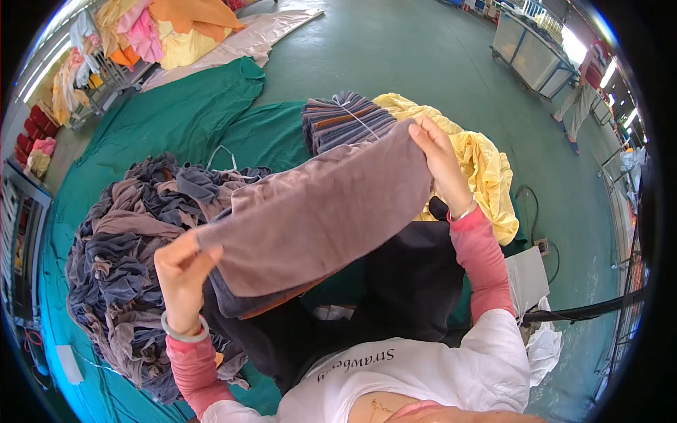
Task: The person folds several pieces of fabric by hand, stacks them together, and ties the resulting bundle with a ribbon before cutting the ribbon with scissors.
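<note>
A brownish-mauve towel [324,218] is stretched between my two hands above my lap. My left hand [185,275] pinches its left end, and my right hand [438,158] grips the far right corner between thumb and fingers. Beneath it lie more folded towels [229,302], with dark grey and rust edges showing; the held towel hides most of them. Close to my left hand rises a big loose heap of grey and mauve towels [127,261]. Beyond the held towel sits a stack of folded towels [345,120] with a pale tie around it.
Green sheeting [162,113] covers the floor around me. Crumpled yellow fabric [483,176] lies at the right. Colourful cloths [162,32] are heaped far left. Across the floor, a person [585,84] walks near a large wheeled bin [529,53]. A cable [536,211] lies at the right.
</note>
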Demonstrator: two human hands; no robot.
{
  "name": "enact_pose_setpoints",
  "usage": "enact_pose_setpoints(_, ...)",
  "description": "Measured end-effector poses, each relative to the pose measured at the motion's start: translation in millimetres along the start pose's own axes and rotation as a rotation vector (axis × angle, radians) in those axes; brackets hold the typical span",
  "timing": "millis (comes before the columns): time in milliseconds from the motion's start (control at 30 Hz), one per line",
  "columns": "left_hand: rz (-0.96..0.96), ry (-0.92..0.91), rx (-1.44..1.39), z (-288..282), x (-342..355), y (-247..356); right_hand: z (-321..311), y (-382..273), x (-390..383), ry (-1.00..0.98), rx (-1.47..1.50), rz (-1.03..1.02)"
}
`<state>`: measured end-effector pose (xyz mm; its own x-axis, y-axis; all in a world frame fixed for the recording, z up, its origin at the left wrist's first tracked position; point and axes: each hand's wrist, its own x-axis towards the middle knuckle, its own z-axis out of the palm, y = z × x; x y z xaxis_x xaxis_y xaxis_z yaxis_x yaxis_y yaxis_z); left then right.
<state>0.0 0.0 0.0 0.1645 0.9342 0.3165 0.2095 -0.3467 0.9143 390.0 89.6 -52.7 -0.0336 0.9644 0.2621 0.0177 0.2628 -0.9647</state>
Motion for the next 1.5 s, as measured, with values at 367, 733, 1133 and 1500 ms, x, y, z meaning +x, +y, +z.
enact_pose_setpoints(367,-0.135,0.243,0.055,4,16,-37,-10,5,-5,0.049,0.154,0.072)
enact_pose_setpoints(733,0.572,-0.029,0.995,5,13,-16,9,-29,-12,-0.053,0.305,0.323)
enact_pose_setpoints(1133,-0.082,-0.598,0.912,-22,-57,36,23,-40,-53,-0.257,-0.991,-0.132)
enact_pose_setpoints(1500,0.33,-0.336,0.915,25,20,-64,96,16,-5,-0.509,-1.294,-0.526)
